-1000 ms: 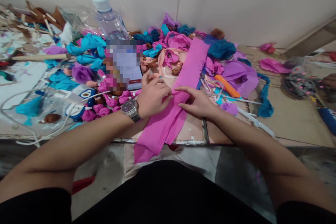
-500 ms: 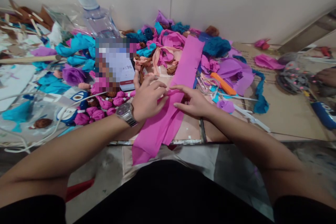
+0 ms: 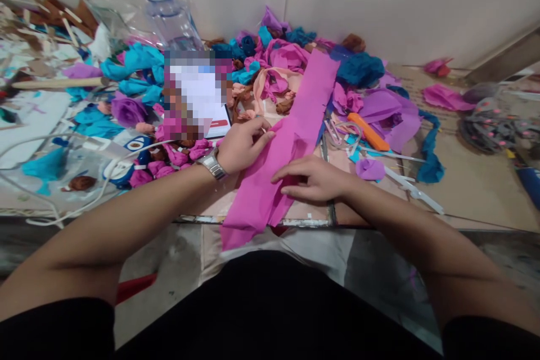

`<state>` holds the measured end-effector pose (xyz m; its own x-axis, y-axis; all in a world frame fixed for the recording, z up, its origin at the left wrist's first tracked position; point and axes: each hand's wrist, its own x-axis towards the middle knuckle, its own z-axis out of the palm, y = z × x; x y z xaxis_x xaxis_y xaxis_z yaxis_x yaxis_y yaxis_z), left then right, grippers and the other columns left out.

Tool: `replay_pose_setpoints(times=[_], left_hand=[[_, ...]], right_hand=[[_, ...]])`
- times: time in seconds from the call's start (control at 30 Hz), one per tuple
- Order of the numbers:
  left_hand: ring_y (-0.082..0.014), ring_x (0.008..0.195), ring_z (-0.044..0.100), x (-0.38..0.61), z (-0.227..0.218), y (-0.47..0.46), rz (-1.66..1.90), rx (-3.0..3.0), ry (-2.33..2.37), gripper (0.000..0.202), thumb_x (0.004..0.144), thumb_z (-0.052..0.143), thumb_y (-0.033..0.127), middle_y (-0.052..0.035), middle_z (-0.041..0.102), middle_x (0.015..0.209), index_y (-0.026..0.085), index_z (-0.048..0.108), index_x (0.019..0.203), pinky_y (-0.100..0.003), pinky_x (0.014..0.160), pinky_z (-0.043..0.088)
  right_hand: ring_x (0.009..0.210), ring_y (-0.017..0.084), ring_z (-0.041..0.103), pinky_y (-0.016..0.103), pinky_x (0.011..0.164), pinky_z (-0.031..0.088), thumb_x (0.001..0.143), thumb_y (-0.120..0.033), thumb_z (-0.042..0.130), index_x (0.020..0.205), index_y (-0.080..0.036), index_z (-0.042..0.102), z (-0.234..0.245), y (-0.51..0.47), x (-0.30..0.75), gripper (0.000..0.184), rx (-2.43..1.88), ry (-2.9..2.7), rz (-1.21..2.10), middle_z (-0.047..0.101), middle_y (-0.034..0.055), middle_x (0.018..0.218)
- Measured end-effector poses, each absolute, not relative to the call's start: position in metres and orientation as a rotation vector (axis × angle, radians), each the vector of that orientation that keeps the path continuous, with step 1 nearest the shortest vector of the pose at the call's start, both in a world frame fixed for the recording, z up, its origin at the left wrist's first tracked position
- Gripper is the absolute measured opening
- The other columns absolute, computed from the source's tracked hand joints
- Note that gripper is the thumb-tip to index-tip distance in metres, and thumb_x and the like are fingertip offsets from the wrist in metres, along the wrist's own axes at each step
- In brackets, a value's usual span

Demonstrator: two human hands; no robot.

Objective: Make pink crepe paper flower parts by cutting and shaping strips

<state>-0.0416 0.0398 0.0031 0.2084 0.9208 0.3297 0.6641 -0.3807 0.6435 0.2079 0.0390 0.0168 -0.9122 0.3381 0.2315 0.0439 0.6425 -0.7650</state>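
A long strip of bright pink crepe paper (image 3: 314, 90) lies aslant across the table, with loose folded layers in its lower half. Its bottom end hangs over the front edge. My left hand (image 3: 247, 143), wearing a metal watch (image 3: 212, 164), is closed at the strip's left edge, thumb and forefinger pinching the paper. Lower down, my right hand (image 3: 314, 179) rests on the strip's right side. Its fingers are stretched out over the paper, with a gap between forefinger and thumb.
Left of the strip are a partly blurred phone (image 3: 217, 124), a plastic bottle (image 3: 171, 19) and white cable (image 3: 95, 199). Crumpled crepe paper flowers (image 3: 129, 109) crowd the back. An orange cutter (image 3: 368, 131) lies right, before cardboard (image 3: 476, 180) and a dark netted bundle (image 3: 489, 126).
My left hand has curled its fingers and closed on the strip's edge. My right hand has slid down the paper towards me. The whole view has shifted slightly.
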Motion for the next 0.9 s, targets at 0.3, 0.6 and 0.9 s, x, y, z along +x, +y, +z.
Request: replay_pose_setpoints(times=[0.3, 0.6, 0.9], left_hand=[[-0.0156, 0.072, 0.061, -0.044, -0.001, 0.048, 1.086, 2.078, 1.471, 0.021, 0.101, 0.064, 0.040, -0.0010, 0.072, 0.087, 0.021, 0.071, 0.099, -0.030, 0.070, 0.046], [-0.0164, 0.073, 0.063, -0.045, -0.003, 0.058, 1.127, 2.037, 1.492, 0.024, 0.100, 0.065, 0.044, -0.0013, 0.074, 0.085, 0.022, 0.070, 0.097, -0.031, 0.068, 0.043], [-0.0217, 0.075, 0.064, -0.029, 0.031, 0.089, 1.095, 2.160, 1.536, 0.018, 0.099, 0.068, 0.039, -0.0037, 0.072, 0.081, 0.021, 0.071, 0.095, -0.037, 0.077, 0.047]], right_hand=[[0.075, 0.013, 0.074, 0.021, 0.071, 0.054, 0.102, -0.035, 0.071, 0.098, -0.011, 0.081, 0.016, 0.046, 0.210, 0.027, -0.351, -2.391, 1.411, 0.082, 0.0081, 0.086], [0.104, 0.018, 0.077, 0.024, 0.084, 0.058, 0.099, -0.036, 0.075, 0.140, -0.010, 0.069, 0.028, 0.036, 0.204, 0.049, -0.361, -2.495, 1.648, 0.078, 0.0153, 0.127], [0.111, 0.019, 0.077, 0.029, 0.098, 0.057, 0.101, -0.035, 0.072, 0.125, -0.013, 0.076, 0.030, 0.033, 0.200, 0.033, -0.314, -2.489, 1.706, 0.081, 0.0119, 0.121]])
